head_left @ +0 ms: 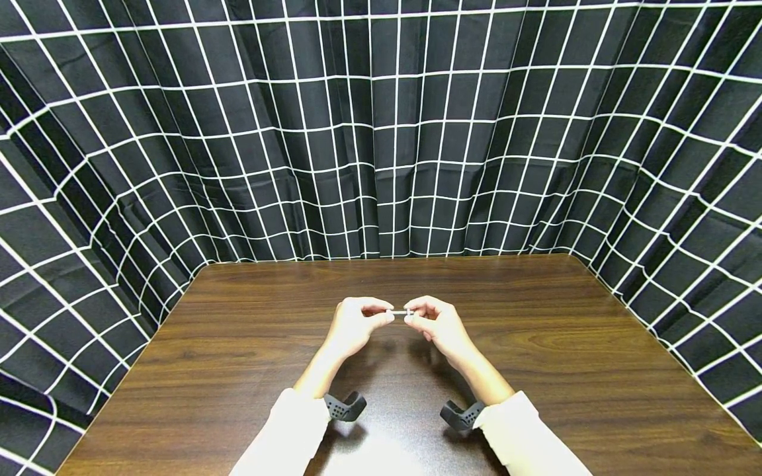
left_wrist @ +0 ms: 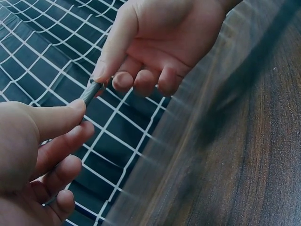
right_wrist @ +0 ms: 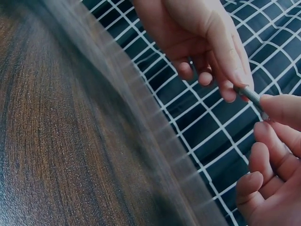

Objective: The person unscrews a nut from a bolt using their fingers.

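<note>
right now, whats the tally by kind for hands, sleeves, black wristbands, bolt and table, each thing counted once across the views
hands: 2
sleeves: 2
black wristbands: 2
bolt: 1
table: 1
total: 8

Your left hand and right hand face each other, fingertips near but apart, both pinching (remaining fingers curled), with your forearms angled inward.
</note>
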Demonstrator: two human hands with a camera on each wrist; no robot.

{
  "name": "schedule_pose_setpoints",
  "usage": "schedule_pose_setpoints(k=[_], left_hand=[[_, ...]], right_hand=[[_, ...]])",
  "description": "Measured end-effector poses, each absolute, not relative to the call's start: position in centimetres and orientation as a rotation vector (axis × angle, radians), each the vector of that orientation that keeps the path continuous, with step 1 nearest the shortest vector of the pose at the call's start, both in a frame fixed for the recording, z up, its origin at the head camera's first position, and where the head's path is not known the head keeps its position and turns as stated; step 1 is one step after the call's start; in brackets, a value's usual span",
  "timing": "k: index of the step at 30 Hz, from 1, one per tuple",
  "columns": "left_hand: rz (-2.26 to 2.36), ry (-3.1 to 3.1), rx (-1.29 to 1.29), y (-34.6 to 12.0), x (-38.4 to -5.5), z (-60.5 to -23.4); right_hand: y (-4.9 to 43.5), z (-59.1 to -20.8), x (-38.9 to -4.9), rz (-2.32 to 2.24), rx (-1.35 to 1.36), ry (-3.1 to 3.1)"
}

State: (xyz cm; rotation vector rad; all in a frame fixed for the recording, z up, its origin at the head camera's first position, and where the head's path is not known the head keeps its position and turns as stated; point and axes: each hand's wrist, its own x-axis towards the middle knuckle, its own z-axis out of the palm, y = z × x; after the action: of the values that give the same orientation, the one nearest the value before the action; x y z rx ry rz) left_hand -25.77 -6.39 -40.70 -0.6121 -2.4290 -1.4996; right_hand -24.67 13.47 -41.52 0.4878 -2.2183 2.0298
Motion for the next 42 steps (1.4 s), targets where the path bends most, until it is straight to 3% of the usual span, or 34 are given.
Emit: schedule_pose_setpoints(k=[14, 29, 42], left_hand=[[-1.512, -2.427, -0.591, -6.45, -25.76, -40.47], [-1.514, -2.402, -0.627, -6.19, -25.84, -40.64], [-1.549, -2.395, -0.621, -6.20, -25.81, -40.79]], right_hand=[[13.42, -41.45, -24.64, 2.056, 0.516, -2.197], [13.15, -41.27, -24.51, 2.049, 0.321, -2.352], [13.10, -41.82, -24.68, 2.015, 0.373, -2.361]])
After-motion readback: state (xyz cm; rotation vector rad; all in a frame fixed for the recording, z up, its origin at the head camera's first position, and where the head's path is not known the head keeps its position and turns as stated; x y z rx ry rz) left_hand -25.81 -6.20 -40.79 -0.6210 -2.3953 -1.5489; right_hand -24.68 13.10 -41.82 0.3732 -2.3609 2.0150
